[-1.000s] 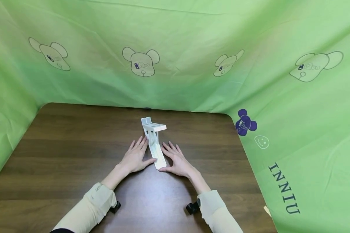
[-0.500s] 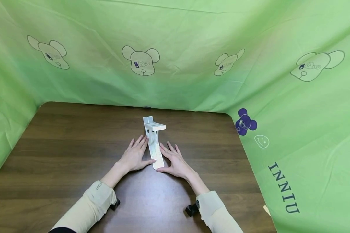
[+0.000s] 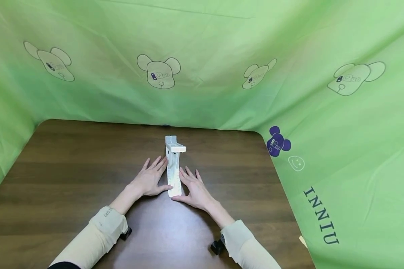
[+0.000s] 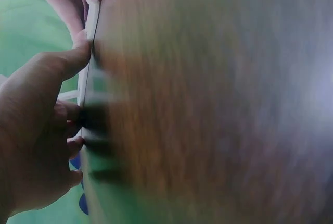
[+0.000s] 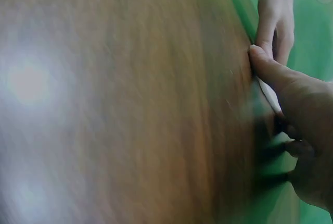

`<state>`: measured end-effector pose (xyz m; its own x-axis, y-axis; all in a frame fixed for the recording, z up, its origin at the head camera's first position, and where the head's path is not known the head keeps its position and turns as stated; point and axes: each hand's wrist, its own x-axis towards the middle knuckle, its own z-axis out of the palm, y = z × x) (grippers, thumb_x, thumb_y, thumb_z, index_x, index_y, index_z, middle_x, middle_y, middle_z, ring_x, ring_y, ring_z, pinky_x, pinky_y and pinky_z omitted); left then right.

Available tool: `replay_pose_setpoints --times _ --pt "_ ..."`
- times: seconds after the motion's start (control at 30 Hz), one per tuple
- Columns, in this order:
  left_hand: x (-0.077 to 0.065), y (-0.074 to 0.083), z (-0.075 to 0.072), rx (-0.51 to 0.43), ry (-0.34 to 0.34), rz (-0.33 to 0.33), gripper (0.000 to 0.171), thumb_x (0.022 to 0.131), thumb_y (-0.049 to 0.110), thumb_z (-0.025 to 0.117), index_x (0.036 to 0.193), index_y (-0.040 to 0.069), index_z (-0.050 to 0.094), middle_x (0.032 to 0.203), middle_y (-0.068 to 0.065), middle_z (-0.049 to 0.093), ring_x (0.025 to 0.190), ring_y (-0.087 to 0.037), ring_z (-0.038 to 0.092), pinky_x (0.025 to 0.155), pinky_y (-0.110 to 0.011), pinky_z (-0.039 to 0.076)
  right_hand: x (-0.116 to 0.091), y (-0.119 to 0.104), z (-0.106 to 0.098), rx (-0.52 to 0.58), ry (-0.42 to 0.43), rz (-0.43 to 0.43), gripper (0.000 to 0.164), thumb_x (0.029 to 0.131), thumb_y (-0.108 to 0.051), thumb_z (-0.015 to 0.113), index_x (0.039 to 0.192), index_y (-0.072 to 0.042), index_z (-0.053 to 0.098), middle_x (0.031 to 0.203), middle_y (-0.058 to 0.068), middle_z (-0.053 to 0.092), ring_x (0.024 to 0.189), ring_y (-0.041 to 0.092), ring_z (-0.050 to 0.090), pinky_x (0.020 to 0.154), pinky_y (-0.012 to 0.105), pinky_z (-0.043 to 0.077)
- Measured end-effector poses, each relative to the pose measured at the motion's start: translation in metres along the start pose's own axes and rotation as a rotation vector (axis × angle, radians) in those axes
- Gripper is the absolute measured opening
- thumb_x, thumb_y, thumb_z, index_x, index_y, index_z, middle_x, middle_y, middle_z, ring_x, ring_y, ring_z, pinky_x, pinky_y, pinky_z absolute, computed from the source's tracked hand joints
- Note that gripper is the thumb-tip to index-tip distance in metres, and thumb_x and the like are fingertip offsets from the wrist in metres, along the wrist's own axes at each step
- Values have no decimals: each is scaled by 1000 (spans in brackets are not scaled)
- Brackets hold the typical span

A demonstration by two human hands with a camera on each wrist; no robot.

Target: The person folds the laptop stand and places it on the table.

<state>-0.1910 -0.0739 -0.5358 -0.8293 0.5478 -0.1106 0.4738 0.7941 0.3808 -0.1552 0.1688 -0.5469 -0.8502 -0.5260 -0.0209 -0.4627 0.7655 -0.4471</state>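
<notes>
A white folding stand (image 3: 173, 178) lies on the brown wooden table, its long flat base pointing away from me and a short ledge (image 3: 177, 148) raised near the far end. Along the base's left edge rests my left hand (image 3: 148, 181), fingers spread and nearly straight, thumb at the near end. My right hand (image 3: 195, 192) touches the right edge, its thumb laid along the near tip. Seen low in the left wrist view, the left fingertips (image 4: 77, 143) reach the tabletop beside the thin base. Fingers hide much of the base (image 5: 268, 95) in the right wrist view.
The wooden table (image 3: 70, 168) spreads around the hands. A green curtain (image 3: 202, 101) with bear-head drawings hangs behind it and along both sides. Black wrist cameras (image 3: 217, 246) hang under the beige sleeves.
The stand has turned from slanting to nearly straight ahead, its near end shifting left. Both hands have moved slightly left with it, still touching its sides.
</notes>
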Motion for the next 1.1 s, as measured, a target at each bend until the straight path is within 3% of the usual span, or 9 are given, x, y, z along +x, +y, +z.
replay_pose_setpoints --times 0.2,0.6,0.87,1.1 --pt "-1 -6 -3 44 -15 29 103 103 62 67 172 -2 26 183 -16 25 172 -39 20 139 -70 13 -2 -4 6 -25 46 -8 100 94 -51 85 164 7 42 175 23 38 166 44 32 135 74 21" --pt "4 -20 -3 77 -26 91 102 103 64 65 173 0 27 184 -14 24 172 -36 21 138 -72 11 2 -8 4 -151 24 -37 100 96 -58 80 164 6 43 174 23 40 165 40 37 135 69 27" --pt "2 -24 1 37 1 81 100 103 62 66 174 3 26 185 -12 23 173 -36 19 134 -79 9 4 1 1 -131 19 -84 95 97 -53 81 165 1 44 174 19 41 167 35 36 138 64 25" --pt "-2 -24 7 21 15 62 98 105 66 61 175 8 25 185 -8 23 173 -34 18 136 -76 8 0 14 1 -57 1 -109 91 98 -48 81 167 -1 43 175 15 42 168 36 33 139 63 23"
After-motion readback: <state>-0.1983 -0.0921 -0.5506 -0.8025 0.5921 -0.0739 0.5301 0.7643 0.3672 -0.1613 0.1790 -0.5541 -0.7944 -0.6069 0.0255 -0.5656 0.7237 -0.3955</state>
